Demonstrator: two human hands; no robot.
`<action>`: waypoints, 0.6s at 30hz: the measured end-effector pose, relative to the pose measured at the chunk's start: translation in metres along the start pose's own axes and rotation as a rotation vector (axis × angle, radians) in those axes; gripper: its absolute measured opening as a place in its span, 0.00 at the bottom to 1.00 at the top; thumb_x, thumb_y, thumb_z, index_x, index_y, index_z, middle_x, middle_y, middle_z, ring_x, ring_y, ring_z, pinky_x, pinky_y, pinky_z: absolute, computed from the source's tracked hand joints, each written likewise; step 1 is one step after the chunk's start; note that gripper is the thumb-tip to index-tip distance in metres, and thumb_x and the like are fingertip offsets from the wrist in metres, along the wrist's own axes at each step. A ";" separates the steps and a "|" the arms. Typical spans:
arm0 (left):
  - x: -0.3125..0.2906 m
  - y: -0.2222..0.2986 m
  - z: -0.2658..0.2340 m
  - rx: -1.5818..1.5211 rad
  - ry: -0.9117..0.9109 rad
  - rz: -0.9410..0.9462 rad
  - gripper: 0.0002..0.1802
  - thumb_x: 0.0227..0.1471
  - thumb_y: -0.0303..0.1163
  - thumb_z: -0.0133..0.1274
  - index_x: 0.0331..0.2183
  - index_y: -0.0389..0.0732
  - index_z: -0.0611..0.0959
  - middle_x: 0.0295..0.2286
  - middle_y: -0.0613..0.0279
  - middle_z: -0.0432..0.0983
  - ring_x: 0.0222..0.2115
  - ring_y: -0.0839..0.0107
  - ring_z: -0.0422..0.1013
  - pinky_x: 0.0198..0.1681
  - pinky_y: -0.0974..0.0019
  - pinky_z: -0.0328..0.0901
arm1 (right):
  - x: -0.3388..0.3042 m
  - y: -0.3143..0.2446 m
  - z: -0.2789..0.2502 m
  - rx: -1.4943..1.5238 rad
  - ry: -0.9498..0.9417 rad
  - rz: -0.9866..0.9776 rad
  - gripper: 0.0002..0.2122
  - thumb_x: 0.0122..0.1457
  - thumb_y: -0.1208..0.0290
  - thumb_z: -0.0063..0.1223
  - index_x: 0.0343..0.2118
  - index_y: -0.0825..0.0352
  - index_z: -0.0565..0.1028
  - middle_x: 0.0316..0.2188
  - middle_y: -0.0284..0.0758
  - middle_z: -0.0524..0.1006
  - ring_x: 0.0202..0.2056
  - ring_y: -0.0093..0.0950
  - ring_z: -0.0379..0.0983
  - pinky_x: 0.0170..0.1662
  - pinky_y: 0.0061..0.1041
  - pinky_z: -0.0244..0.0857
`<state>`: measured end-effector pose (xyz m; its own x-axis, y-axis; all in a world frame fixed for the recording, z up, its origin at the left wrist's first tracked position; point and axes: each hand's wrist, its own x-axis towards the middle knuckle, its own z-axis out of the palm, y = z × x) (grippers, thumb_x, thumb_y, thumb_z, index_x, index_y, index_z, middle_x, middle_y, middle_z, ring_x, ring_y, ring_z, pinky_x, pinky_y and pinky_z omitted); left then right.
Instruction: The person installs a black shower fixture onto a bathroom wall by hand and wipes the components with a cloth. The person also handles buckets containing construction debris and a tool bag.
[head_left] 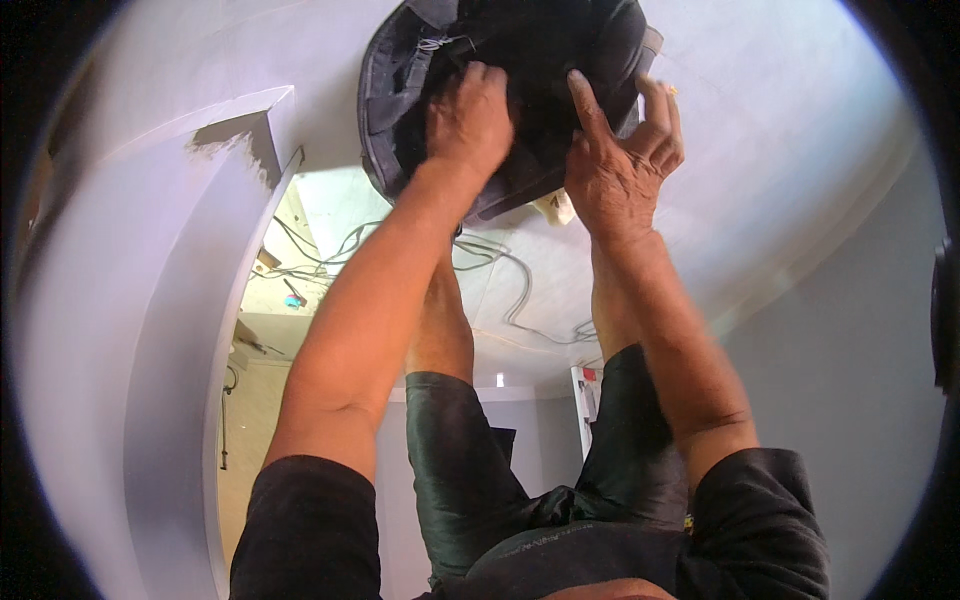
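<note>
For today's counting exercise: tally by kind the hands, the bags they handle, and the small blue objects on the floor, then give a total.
Hands: 2, the left hand and the right hand
Black bag: 1
Small blue object among the cables: 1
Total: 4

Both arms extended; left hand (468,122) clenched, right hand (622,160) half-open.

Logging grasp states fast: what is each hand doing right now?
Left hand: closed, gripping the black bag.
Right hand: partly open, thumb pressed on the bag, other fingers curled loose.
</note>
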<state>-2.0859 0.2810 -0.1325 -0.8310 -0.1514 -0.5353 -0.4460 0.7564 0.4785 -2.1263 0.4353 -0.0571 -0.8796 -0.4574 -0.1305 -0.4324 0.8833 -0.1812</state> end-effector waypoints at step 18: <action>0.049 -0.017 -0.034 -0.082 0.435 -0.433 0.15 0.46 0.27 0.49 0.36 0.30 0.81 0.33 0.38 0.78 0.35 0.46 0.76 0.43 0.51 0.70 | 0.034 0.028 0.014 -0.053 -0.623 -0.438 0.10 0.55 0.74 0.56 0.40 0.63 0.80 0.40 0.44 0.76 0.47 0.35 0.72 0.59 0.36 0.56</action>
<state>-2.1301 0.2387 -0.1428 -0.6204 -0.6927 -0.3678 -0.7830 0.5196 0.3421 -2.1653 0.4432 -0.0807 -0.3582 -0.7269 -0.5860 -0.7386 0.6045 -0.2984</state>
